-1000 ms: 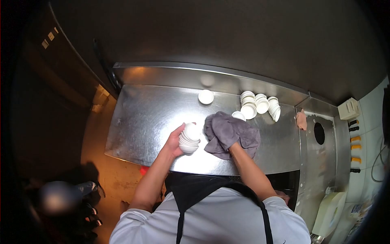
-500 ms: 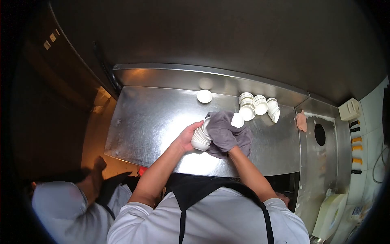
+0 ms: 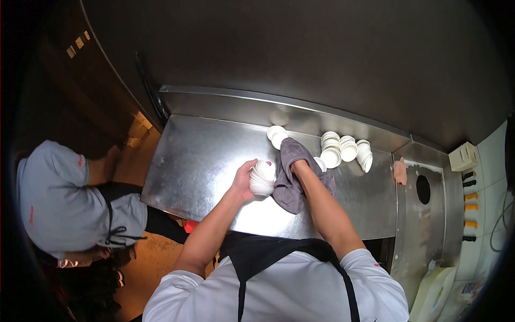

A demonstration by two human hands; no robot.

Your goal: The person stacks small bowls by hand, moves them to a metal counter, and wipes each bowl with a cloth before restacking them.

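Observation:
My left hand (image 3: 244, 181) grips a stack of small white bowls (image 3: 262, 181), tilted on its side above the steel counter. A grey cloth (image 3: 291, 193) wraps my right hand (image 3: 300, 167), whose fingers are hidden under it. The cloth's far end touches a white bowl (image 3: 279, 140) at the back of the counter. That bowl overlaps another white bowl (image 3: 273, 130). Partly behind my right wrist, one more small bowl (image 3: 321, 163) shows at the cloth's edge.
Several stacks of white bowls (image 3: 331, 155) lean along the back right of the steel counter (image 3: 198, 155). A pink cloth (image 3: 399, 171) lies farther right. Knives (image 3: 470, 206) with yellow and black handles hang on the right wall. At left stands another person (image 3: 70, 204).
My right hand has moved away from the held stack to the back of the counter, cloth included. A second bowl now lies against the lone one there. The other person has shifted.

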